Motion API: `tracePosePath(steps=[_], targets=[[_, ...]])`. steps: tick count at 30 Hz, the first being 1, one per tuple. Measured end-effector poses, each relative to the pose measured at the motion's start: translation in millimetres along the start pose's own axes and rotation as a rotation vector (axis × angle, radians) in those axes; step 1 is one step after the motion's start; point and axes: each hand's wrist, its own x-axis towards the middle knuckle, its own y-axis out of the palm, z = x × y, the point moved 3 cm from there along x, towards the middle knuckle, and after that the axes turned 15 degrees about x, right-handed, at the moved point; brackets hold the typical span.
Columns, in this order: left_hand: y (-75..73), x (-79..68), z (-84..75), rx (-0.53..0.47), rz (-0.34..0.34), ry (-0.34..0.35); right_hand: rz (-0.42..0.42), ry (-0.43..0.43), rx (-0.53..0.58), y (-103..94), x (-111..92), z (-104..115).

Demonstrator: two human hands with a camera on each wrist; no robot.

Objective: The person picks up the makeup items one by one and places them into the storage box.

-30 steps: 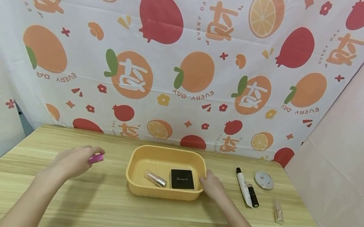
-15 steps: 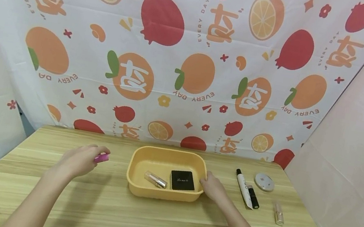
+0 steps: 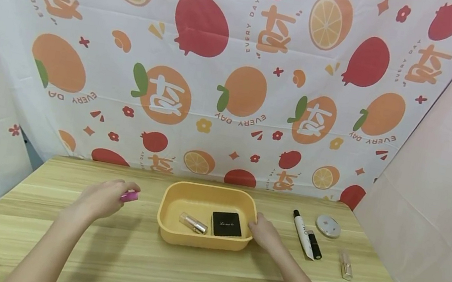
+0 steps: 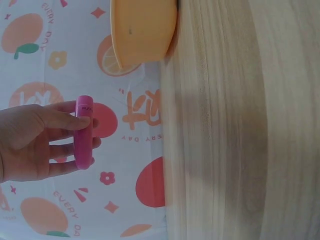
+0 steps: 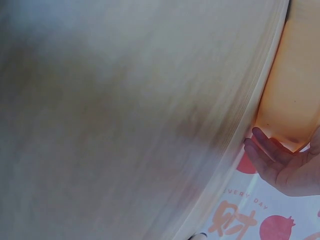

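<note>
My left hand [image 3: 107,198] pinches a slim pink cosmetic tube [image 4: 84,132] above the table, left of the yellow plastic bin [image 3: 201,241]. In the left wrist view the thumb lies on the tube's near side and the fingers sit behind it. My right hand [image 3: 265,231] holds the bin's right end at the rim; in the right wrist view its fingers [image 5: 265,150] reach along the outer wall. Inside the bin lie a lipstick with a clear cap [image 3: 193,223] and a square black compact [image 3: 227,224].
Right of the bin lie a white tube with a black cap [image 3: 303,234], a short black tube [image 3: 314,245], a round silvery compact [image 3: 328,226] and a clear-capped lipstick [image 3: 346,266]. A fruit-print cloth [image 3: 226,141] hangs behind the wooden table [image 3: 165,276].
My left hand has moved a little to the right with the pink tube, closer to the bin. The right hand keeps its hold on the bin.
</note>
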Motion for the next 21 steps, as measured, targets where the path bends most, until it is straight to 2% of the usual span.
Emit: tracePosePath(steps=[15,21], targets=[[0.7,8.5,-6.5,-0.018,0.018,0.011,-0.002,-0.006,-0.003,-0.8,1.4,-0.8],[0.0,9.1,-10.9,-0.004,0.0,0.021,0.008,0.01,0.006,-0.2,2.0,-1.1]])
